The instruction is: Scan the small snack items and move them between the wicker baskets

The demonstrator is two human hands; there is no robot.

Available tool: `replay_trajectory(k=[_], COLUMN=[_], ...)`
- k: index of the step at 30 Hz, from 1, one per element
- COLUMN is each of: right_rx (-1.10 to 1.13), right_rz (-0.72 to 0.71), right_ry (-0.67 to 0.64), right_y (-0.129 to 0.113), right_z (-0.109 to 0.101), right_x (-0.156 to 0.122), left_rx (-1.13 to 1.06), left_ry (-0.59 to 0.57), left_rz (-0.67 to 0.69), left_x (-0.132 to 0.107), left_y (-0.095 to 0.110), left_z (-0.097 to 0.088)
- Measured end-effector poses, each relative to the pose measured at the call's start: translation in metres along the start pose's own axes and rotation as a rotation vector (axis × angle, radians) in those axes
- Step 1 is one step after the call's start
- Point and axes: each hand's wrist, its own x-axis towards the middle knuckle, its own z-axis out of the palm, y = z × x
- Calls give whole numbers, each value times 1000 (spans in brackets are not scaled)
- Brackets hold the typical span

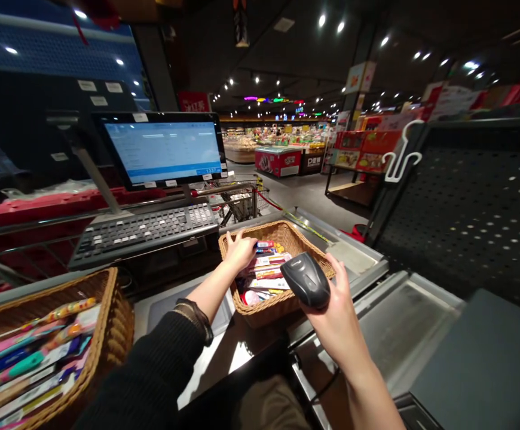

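A wicker basket [266, 315] in the middle of the view holds packaged toothbrushes or similar slim packs [269, 272]. My left hand [241, 251] is closed over its left rim, with fingertips reaching inside and partly hidden. My right hand [338, 310] grips a black barcode scanner [305, 279] above the basket's right side. Fingers of that hand also lie along the basket's right rim. The scanner covers part of the contents.
Another wicker basket [115, 316] with several colourful packaged toothbrushes stands at the lower left. Behind are a keyboard [147, 230] and a lit monitor [165, 149]. Metal counter trays [412, 322] lie to the right, below a black perforated panel [475, 203] with white hooks [401, 158].
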Motion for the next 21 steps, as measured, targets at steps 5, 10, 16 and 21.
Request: replay_trajectory(k=[5, 10, 16, 21], right_rx=[-9, -2, -4, 16], right_rz=[22, 29, 19, -25], right_ry=[-2, -20, -32, -38], right_y=[5, 5, 0, -11], right_z=[1, 5, 7, 11], right_x=[0, 1, 3, 7], left_rx=[-79, -81, -130, -122], left_ry=[-74, -86, -21, 55], left_rz=[-38, -11, -6, 35], left_x=[9, 12, 9, -12], left_y=[-7, -12, -7, -11], left_z=[33, 46, 34, 3])
